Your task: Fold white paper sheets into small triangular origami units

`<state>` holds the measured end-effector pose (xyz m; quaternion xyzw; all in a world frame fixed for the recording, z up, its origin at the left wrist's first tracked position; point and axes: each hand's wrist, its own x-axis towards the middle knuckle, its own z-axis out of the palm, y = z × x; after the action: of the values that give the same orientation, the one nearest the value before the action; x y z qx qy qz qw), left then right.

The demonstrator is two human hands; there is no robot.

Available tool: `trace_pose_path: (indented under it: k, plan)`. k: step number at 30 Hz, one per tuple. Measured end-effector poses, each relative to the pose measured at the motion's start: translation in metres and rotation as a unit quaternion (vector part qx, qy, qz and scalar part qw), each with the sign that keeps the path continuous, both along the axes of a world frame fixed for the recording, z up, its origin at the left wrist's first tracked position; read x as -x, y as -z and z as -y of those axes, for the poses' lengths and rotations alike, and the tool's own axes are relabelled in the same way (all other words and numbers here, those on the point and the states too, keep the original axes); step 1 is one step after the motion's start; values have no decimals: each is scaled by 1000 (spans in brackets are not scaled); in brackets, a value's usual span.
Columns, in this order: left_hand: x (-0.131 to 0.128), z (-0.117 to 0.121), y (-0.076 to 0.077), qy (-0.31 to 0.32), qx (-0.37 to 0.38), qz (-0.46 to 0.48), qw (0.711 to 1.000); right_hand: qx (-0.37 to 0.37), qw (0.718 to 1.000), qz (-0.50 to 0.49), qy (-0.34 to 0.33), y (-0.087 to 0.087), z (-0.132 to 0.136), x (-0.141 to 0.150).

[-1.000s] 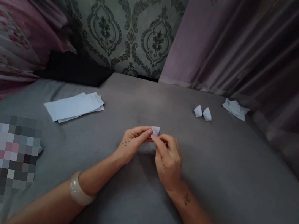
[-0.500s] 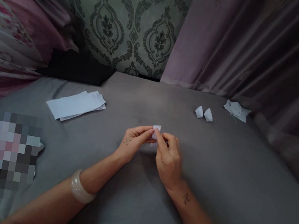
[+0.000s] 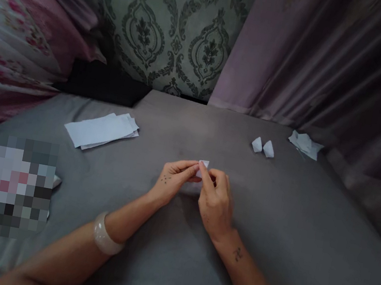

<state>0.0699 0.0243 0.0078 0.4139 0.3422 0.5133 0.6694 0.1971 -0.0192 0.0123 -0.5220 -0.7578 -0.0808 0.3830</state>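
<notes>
No words or numbers can be read, though a small dark hooked-cross sign [image 3: 237, 254] shows on the right wrist [image 3: 230, 241].

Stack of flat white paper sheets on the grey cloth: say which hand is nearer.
Left. The left hand is right of the paper sheets and closer to the viewer; the right hand is farther right, past the left one.

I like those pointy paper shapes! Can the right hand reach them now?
Probably yes, with a stretch: nothing blocks the right hand from the two pointy paper shapes, though it is touching a small folded paper.
</notes>
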Motion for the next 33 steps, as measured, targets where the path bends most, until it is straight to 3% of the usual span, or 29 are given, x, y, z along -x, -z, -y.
trace_pose_path:
  k: [12,23,33]
  plan:
    - [1,-1,-1,-13,-12,-17,1000,97,974,-202,-35,-10,-2,4]
    - [0,4,-5,22,-22,-20,999,64,959,-276,12,-15,-5,11]
    - [0,5,-6,23,-33,-33,999,93,955,-279,25,-22,-4,12]
